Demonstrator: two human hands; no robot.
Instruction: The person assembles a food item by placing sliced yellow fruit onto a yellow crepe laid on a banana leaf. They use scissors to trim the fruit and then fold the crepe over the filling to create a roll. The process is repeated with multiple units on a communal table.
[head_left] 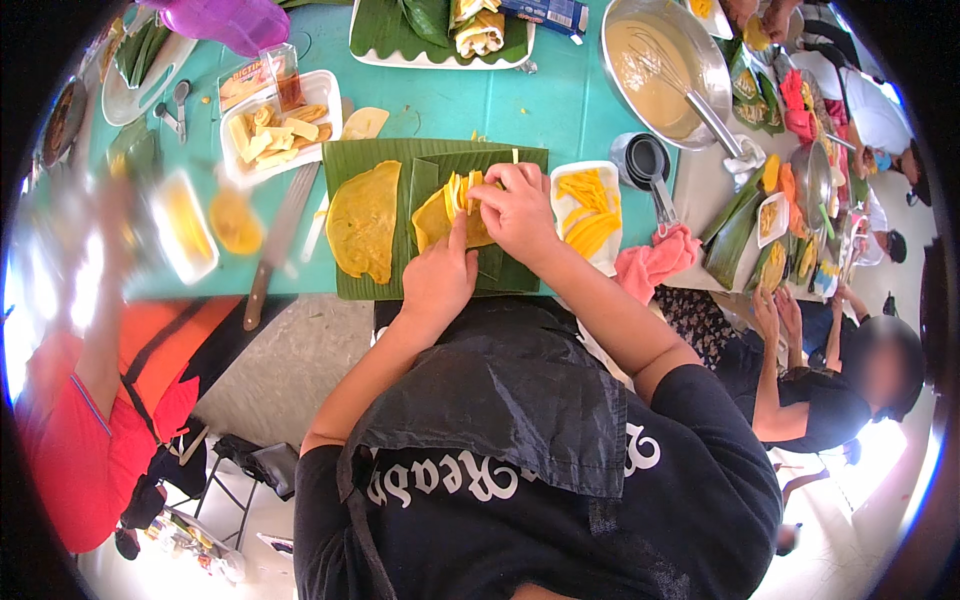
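A green banana leaf [345, 155] lies before me with a yellow crepe [362, 220] flat on its left part. On a smaller leaf piece beside it lies a second yellow crepe [428, 222], partly covered by my hands. Yellow fruit strips [456, 192] are laid across that crepe. My right hand [520, 210] pinches the strips at their right side. From below, my left hand [440, 278] reaches in, its index finger stretched out and touching the strips. To the right of the leaf, a white tray [612, 235] holds more yellow fruit strips.
A steel bowl [612, 75] of batter with a whisk [690, 95] stands at the far right. Measuring cups [645, 160] and a pink cloth [655, 258] lie nearer. To the left are a knife [258, 285] and a white tray [228, 165] of pale pieces. People work on both sides.
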